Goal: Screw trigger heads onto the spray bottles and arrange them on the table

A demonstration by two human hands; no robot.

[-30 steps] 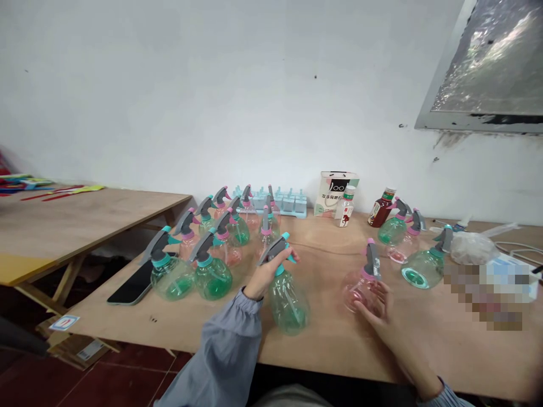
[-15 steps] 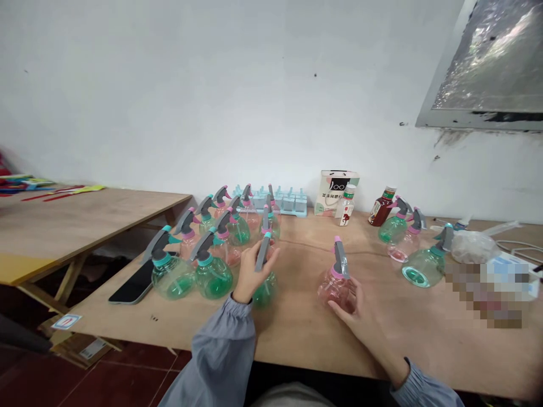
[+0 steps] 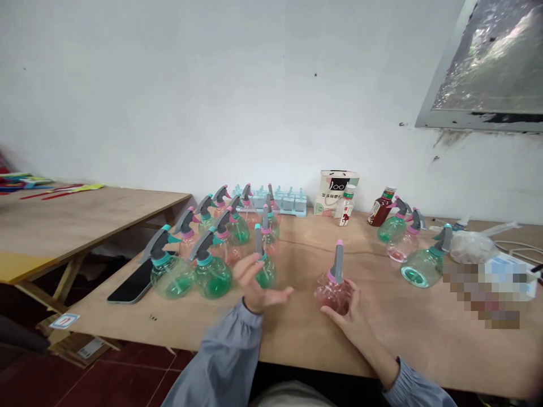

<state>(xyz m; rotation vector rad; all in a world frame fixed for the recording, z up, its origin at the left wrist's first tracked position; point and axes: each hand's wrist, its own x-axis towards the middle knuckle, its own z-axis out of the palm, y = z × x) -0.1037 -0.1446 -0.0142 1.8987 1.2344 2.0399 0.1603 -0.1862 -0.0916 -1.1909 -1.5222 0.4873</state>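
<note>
Pink spray bottle (image 3: 327,292) in the curled right hand (image 3: 353,315); a big bottle group (image 3: 213,278) to its left.
The work seems well advanced, but three bottles (image 3: 424,265) stand apart, right of this hand. The held bottle is transparent, round and nearly upright, with grey trigger head (image 3: 337,264). The left hand (image 3: 257,289) is spread open, holding nothing, near a green spray bottle (image 3: 267,275).

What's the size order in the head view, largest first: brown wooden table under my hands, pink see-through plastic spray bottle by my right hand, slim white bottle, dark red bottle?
1. Wooden table
2. Pink spray bottle, though being nearer the camera may enlarge it
3. White bottle and dark red bottle: too alike to rank
</note>
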